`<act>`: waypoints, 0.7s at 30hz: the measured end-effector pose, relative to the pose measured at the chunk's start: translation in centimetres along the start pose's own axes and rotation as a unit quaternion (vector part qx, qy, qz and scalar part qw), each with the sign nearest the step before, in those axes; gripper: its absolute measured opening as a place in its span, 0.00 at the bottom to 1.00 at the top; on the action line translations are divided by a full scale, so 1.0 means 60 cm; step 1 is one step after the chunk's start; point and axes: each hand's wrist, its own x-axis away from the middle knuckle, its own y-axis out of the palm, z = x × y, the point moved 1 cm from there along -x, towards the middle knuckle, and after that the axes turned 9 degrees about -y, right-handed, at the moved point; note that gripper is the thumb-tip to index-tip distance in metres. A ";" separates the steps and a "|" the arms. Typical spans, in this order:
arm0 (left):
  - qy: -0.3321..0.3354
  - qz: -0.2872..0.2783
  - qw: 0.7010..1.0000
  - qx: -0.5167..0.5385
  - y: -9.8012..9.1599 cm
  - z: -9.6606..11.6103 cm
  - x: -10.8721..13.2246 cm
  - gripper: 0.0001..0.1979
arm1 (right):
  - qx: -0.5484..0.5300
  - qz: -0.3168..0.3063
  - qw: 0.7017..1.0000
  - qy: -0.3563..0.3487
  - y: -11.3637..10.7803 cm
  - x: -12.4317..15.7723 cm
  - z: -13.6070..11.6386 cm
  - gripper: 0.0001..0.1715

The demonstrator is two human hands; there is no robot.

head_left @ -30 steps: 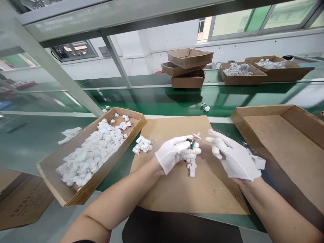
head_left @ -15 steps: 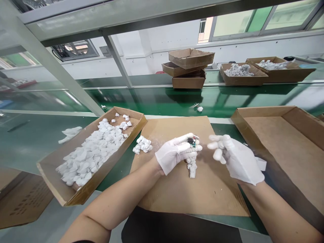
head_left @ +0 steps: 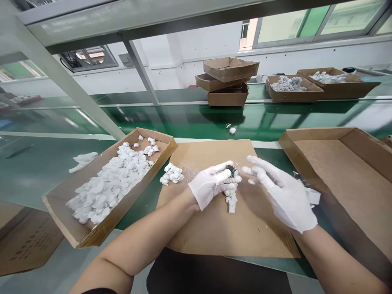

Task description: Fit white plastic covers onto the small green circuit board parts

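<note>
White gloves cover both your hands, and brown cardboard lies beneath them. Your left hand (head_left: 211, 185) pinches a small dark board (head_left: 232, 169) between thumb and fingers, closed firmly enough to carry it above the sheet (head_left: 208, 237). It is held out in front of you, probably so it faces you and can be met from the right. Your right hand (head_left: 286, 196) hangs apart from it, fingers loosely spread and pointing at it; they seem to hold nothing, though the tips are blurred.

Just below your left fingers, a white piece (head_left: 232, 205) lies on the sheet. The left box (head_left: 130, 200), heaped with white parts (head_left: 107, 183), sits angled towards you, likely for easy reach, and a small pile (head_left: 172, 173) lies between it and your left wrist, perhaps to shorten that reach. The right box (head_left: 343, 163) stands beyond your right hand, its broad floor facing up.
</note>
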 end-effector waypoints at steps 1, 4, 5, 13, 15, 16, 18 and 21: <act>-0.008 -0.013 1.000 -0.005 0.002 -0.002 0.000 0.21 | 0.028 0.004 0.999 -0.027 0.004 0.003 0.001 0.22; -0.019 -0.045 0.999 -0.018 0.008 -0.008 0.000 0.24 | 0.080 -0.009 0.990 -0.116 0.019 0.013 0.008 0.18; -0.015 -0.041 0.999 -0.021 0.011 -0.010 0.000 0.25 | 0.090 -0.019 0.986 -0.139 0.024 0.015 0.012 0.18; -0.002 0.025 1.000 -0.013 0.024 -0.019 0.001 0.22 | 0.174 0.037 0.948 -0.262 0.048 0.020 0.025 0.17; -0.004 0.042 0.999 -0.018 0.025 -0.021 0.000 0.23 | 0.179 0.053 0.951 -0.247 0.053 0.023 0.025 0.16; -0.005 0.050 0.999 -0.021 0.025 -0.021 0.000 0.23 | 0.182 0.055 0.952 -0.240 0.055 0.024 0.026 0.16; -0.005 0.055 0.998 -0.032 0.026 -0.022 -0.001 0.23 | 0.192 0.057 0.953 -0.228 0.058 0.027 0.028 0.16; -0.004 0.059 0.998 -0.034 0.027 -0.021 -0.001 0.21 | 0.217 0.042 0.949 -0.224 0.057 0.029 0.034 0.19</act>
